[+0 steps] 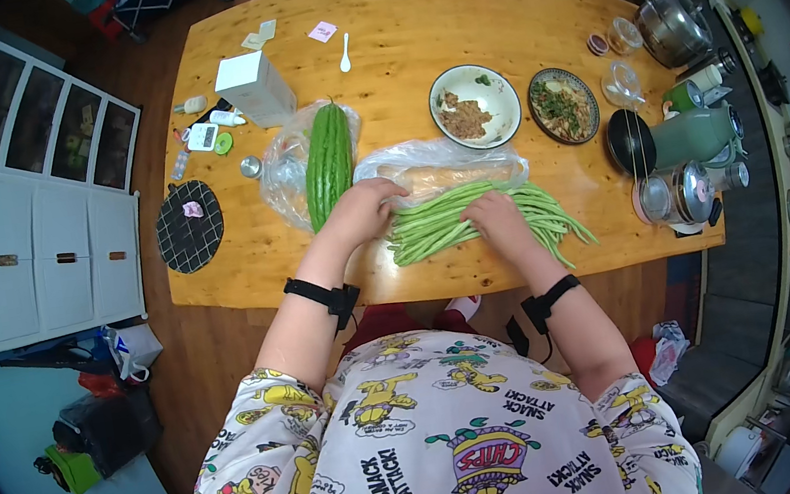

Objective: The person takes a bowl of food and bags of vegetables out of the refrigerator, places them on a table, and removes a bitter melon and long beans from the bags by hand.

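Observation:
A bunch of long green beans [438, 229] lies sideways on the wooden table near its front edge. My right hand [497, 221] rests on the middle of the bunch, fingers curled over the beans; whether it grips them is unclear. At the bunch's left end is my left hand [365, 209], its fingers bent towards the beans and the clear plastic bag beside them. That bag [448, 164] lies just behind the beans, with long light-brown food inside. Left of it, a large ridged green gourd [328, 161] lies lengthwise, partly on another clear plastic bag [282, 179].
Behind the bag stand a white bowl [471, 77] of minced food and a patterned plate [559, 74] of food. Pots, jars and a green thermos jug [690, 136] crowd the right side. A white box [255, 88], small kitchen scale-like device [202, 137] and black checked mat [190, 234] are left.

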Action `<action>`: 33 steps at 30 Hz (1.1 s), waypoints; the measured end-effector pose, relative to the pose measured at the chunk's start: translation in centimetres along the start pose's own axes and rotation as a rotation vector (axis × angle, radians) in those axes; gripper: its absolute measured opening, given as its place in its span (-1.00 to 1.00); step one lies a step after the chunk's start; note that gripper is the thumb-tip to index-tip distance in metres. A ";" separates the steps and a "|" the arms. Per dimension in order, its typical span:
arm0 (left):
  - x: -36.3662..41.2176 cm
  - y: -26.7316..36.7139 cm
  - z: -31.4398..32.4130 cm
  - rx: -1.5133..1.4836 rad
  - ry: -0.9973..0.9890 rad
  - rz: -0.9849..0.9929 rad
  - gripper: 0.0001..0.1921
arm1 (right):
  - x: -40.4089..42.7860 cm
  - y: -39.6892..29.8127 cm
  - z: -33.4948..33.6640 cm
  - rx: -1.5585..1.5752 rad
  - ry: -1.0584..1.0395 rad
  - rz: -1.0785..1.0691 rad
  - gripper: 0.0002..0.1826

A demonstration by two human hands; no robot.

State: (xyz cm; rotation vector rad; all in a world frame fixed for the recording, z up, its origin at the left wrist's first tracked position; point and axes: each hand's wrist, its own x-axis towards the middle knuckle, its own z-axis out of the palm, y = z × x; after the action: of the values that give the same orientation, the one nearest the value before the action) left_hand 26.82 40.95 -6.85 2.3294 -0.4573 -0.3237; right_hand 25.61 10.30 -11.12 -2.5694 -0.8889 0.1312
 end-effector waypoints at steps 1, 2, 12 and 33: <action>0.0 -0.3 -0.2 0.002 0.004 0.000 -0.66 | 0.3 -0.5 -0.9 -0.001 0.002 -0.004 -0.76; 0.0 -0.7 -0.3 0.010 0.018 0.039 -0.66 | 0.4 -0.8 -2.1 0.071 0.037 0.024 -0.75; -0.3 6.5 -5.3 -0.401 -0.017 0.189 -0.51 | 0.8 -3.6 -10.1 0.348 0.225 0.123 -0.79; -1.5 15.6 -10.6 0.014 0.175 0.547 -0.81 | 2.5 -13.8 -24.1 0.498 0.341 -0.088 -0.69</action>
State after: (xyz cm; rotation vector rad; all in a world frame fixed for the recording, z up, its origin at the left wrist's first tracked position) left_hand 25.62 37.64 11.79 2.1166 -0.9754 0.1441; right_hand 25.05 13.11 16.62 -2.0085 -0.7271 -0.0993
